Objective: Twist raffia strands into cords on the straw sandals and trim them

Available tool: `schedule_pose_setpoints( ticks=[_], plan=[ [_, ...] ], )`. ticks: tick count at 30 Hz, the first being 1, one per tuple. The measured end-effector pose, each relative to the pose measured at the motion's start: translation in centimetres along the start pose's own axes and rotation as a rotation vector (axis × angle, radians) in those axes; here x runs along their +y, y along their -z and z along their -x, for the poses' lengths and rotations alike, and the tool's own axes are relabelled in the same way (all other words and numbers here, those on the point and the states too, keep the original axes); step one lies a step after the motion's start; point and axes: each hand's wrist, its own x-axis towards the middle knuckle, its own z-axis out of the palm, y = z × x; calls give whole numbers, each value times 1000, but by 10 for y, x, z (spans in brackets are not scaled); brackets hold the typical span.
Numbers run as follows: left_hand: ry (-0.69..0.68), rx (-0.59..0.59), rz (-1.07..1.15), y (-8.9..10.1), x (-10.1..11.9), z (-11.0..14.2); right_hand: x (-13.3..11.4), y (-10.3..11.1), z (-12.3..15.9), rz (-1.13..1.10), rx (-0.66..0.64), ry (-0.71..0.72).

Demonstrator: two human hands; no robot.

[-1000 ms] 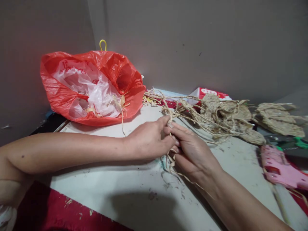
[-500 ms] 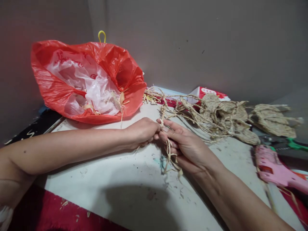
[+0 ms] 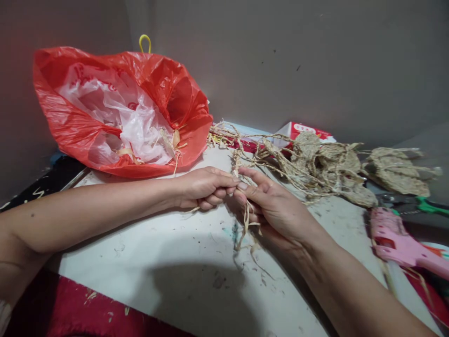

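Note:
My left hand point(image 3: 210, 187) and my right hand point(image 3: 268, 199) meet at the middle of the white table, thumbs and fingertips pinched close together. Between them is a braided straw cord point(image 3: 236, 161), its plaited part running up and away toward a tangle of cords. Below my right fingers hang loose straw strands point(image 3: 245, 224). My left fingers are curled, the thumb pressed on the straw. The exact spot where the fingertips grip is partly hidden.
A red plastic bag point(image 3: 189, 154) lined with white plastic and holding straw scraps stands at left. Woven straw pieces point(image 3: 340, 164) lie at right. A pink glue gun point(image 3: 396, 238), green-handled pliers point(image 3: 426, 206) and a red-white box point(image 3: 305, 130) are nearby. Grey walls point(image 3: 238, 56) rise behind.
My left hand has turned, its thumb now stretched to meet the right thumb at the braid. The loose strands have shifted slightly. The whole view has moved a little.

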Motion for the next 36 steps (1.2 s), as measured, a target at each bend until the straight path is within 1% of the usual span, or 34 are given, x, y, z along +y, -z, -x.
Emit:
schedule_pose_setpoints(
  ticks=[2, 5, 9, 11, 13, 17, 19, 21, 24, 28, 30, 34, 36],
  plan=[
    [-22, 4, 12, 0, -1, 0, 0, 0, 1, -28, -5, 2],
    [-93, 35, -22, -1, -5, -1, 1, -1, 2, -52, -11, -1],
    [-193, 74, -84, -1, -10, -3, 0, -1, 3, -46, -6, -7],
    [-218, 78, -107, -1, -10, -3, -1, -1, 3, -28, -9, -2],
    [-204, 60, -122, 0, -7, -2, -2, 0, 3, 9, -5, 15],
    [-133, -4, -164, 3, -1, 0, -1, 1, 3, 125, 26, 79],
    [-146, -17, -201, 3, -1, 1, 0, 0, 3, 177, 31, 100],
    [-187, 4, -240, 3, -2, 1, 0, 0, 4, 205, 21, 94],
    [-247, 68, -285, 1, -4, 1, 0, 2, 4, 204, -9, 70],
    [-285, 127, -304, -1, -4, 1, 0, 8, 0, 209, -41, 93],
    [-296, 149, -310, -1, -4, 0, 0, 11, -2, 308, -21, 125],
    [-329, 201, -391, 2, -6, -1, -6, 16, -4, 634, 64, 259],
    [-359, 222, -447, 3, -8, -2, -9, 17, -3, 743, 67, 298]
  ],
)
